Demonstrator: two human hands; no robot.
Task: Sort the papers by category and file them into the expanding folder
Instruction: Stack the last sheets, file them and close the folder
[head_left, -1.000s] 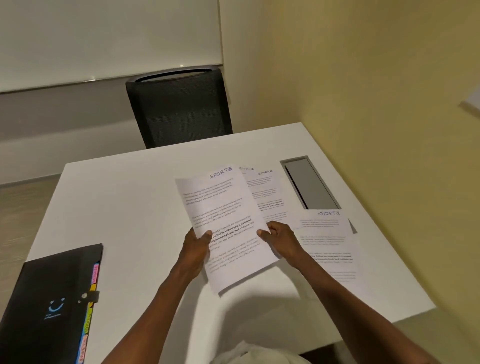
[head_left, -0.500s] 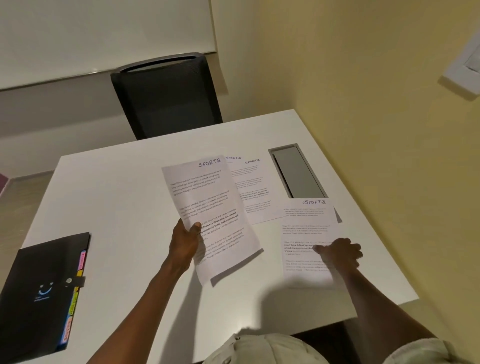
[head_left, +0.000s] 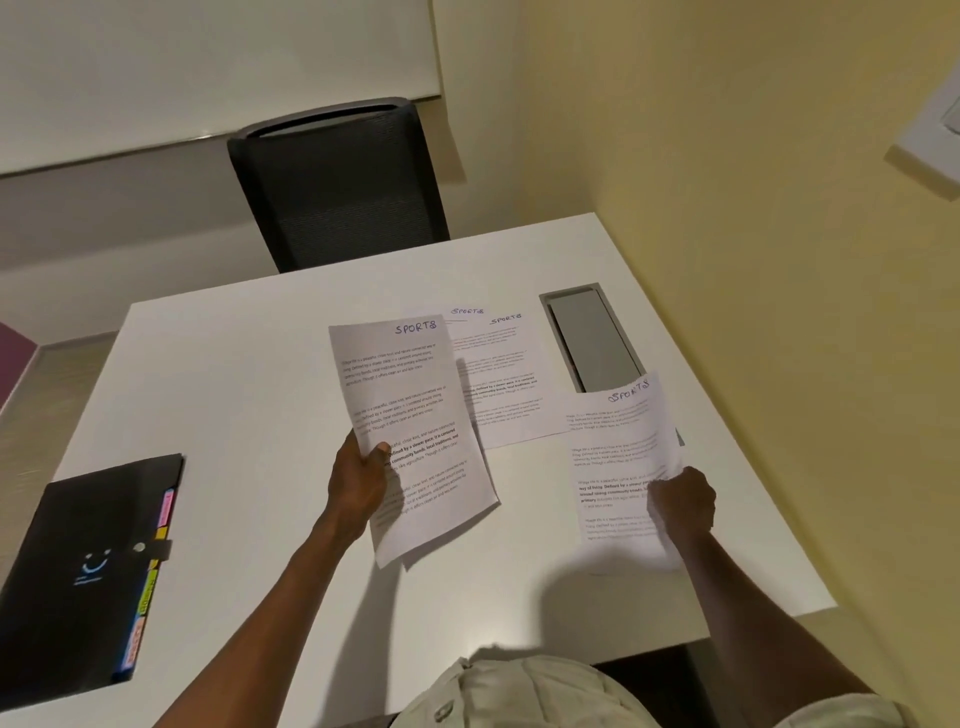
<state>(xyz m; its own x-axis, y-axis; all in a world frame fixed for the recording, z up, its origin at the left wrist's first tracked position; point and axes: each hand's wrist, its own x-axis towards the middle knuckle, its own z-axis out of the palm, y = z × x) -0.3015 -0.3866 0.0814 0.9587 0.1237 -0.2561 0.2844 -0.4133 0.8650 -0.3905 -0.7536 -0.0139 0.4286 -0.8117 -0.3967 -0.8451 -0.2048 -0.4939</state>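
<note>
My left hand (head_left: 358, 480) grips a printed sheet headed "SPORTS" (head_left: 410, 415) by its left edge and holds it above the white table (head_left: 234, 374). At the right, my right hand (head_left: 681, 504) pinches a second "SPORTS" sheet (head_left: 615, 457), whose right edge curls up off the table. Two more overlapping "SPORTS" sheets (head_left: 506, 379) lie flat between them, further back. The black expanding folder (head_left: 83, 566) lies shut at the table's near left corner, with coloured tabs (head_left: 150, 577) along its right edge.
A grey cable hatch (head_left: 592, 338) is set into the table at the back right, partly under the right-hand sheet. A black mesh chair (head_left: 337, 192) stands behind the table. A yellow wall (head_left: 727, 208) runs close along the right side.
My right hand let go of the held sheet, moved right to the sheet near the hatch and has lifted its right edge. The left hand keeps its sheet.
</note>
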